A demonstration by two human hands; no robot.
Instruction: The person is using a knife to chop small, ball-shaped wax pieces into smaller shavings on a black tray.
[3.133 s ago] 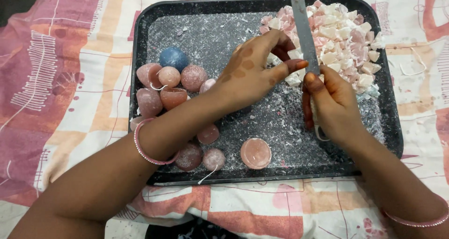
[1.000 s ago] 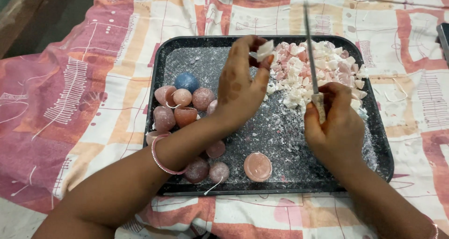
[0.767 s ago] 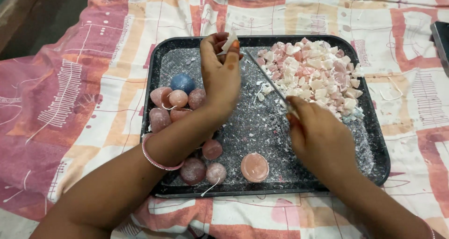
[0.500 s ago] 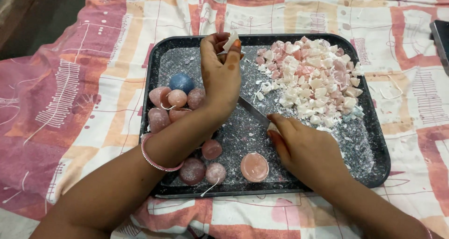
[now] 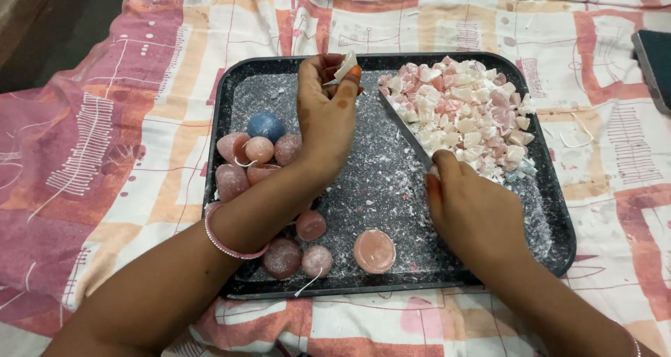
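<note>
**A:** How were the two hands placed?

**B:** The left hand (image 5: 327,116) was raised over the far part of the black tray (image 5: 559,224), wrist bent, fingers curled together. Its fingertips were pinched on a small white wax piece (image 5: 345,66), which was held above the tray's far edge. A pink bangle (image 5: 227,239) sat on that forearm.

**A:** And the right one?

**B:** The right hand (image 5: 475,214) lay low over the near right part of the tray, knuckles up, fingers wrapped tight around the handle of a knife (image 5: 405,130). The handle was hidden inside the fist. The blade pointed away and to the left, and its far end reached the edge of the pile of chopped wax (image 5: 465,112).

**A:** How many things did you count?

**B:** One tray, one knife, one pile of pink and white chips; the chips were too many and too small to count. On the left side of the tray there was one blue ball candle (image 5: 266,126) and a cluster of pink ball candles (image 5: 237,165) beside it; I saw five there, but the arm covered part of them. Near the front edge were three more pink balls (image 5: 302,249), and one flat round pink candle (image 5: 374,251). The tray floor was dusted with white crumbs. All stood on a patterned cloth (image 5: 105,133).
</note>
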